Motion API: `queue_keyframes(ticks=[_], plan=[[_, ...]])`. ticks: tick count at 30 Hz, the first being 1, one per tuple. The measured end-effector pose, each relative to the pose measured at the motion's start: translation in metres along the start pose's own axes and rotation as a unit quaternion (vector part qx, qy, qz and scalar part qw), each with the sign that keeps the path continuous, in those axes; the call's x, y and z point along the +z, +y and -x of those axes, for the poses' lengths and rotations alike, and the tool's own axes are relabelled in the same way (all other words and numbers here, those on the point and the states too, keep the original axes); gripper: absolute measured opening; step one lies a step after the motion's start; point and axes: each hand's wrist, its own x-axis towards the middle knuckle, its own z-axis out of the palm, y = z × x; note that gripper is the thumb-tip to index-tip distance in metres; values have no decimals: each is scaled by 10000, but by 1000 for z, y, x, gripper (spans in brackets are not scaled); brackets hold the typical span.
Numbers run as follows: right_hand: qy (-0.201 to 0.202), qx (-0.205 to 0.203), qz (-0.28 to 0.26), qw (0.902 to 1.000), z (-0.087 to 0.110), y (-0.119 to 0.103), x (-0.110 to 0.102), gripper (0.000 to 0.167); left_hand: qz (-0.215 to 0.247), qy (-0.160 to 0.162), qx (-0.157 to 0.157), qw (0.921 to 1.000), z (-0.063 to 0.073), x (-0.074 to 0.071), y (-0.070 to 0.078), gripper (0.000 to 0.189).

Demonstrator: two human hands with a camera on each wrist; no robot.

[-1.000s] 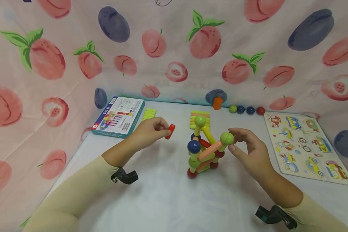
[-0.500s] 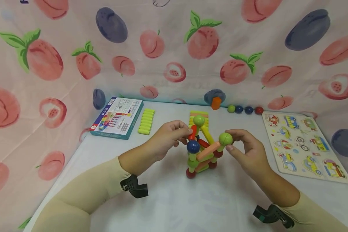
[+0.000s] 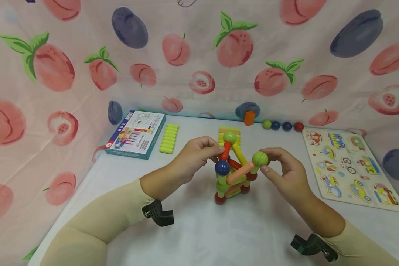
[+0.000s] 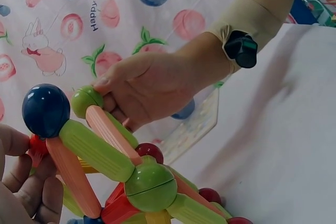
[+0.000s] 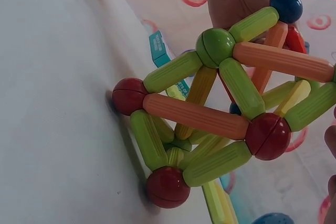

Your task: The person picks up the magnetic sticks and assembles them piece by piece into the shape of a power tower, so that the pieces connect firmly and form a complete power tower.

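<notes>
White tabletop (fruit-patterned cloth behind) beneath the stick frame.

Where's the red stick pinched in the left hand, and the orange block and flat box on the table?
Red stick (image 3: 226, 150): head view, middle of its visible length.
Orange block (image 3: 249, 118): head view, middle of its visible side.
Flat box (image 3: 137, 134): head view, its printed top.

Hung behind the white worktop and at its left: a pale pink cloth, printed with peaches and dark blue plums. In the left wrist view, also a drawn rabbit and the word "Happy". Lit softly, with blurred shadows.
</notes>
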Motion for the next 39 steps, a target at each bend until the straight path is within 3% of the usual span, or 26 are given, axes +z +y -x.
queue_keyframes(ticks=[8,10,12,15,18,20,22,29,39], plan=[[9,-53,14,10000,-2,1,-2,40,0,-48,92,9999,-3,1,0,17],[202,-143,242,9994,-3,0,-2,40,14,-47,103,9999,-3,1,0,17],[475,-503,607,9958,-5,-3,-2,37,27,-54,103,9999,-4,1,-1,17],[815,-1529,1399,9749,-13,-23,8,46,30,-45,125,9999,-3,2,-2,17],[722,-2559,2142,9399,-22,-49,28,59,10,-41,211,9998,-3,1,-3,17],[465,-2906,2482,9229,-27,-62,41,55,6,-62,299,9995,-3,1,-3,17],[250,-2965,2682,9163,-30,-66,50,52,34,-76,357,9993,-4,0,-4,17],[-68,-2750,2715,9223,-36,-64,59,40,101,-162,387,9991,-4,0,-6,16],[-51,-2440,2667,9324,-37,-59,58,44,172,-146,425,9988,-4,-3,-7,16]])
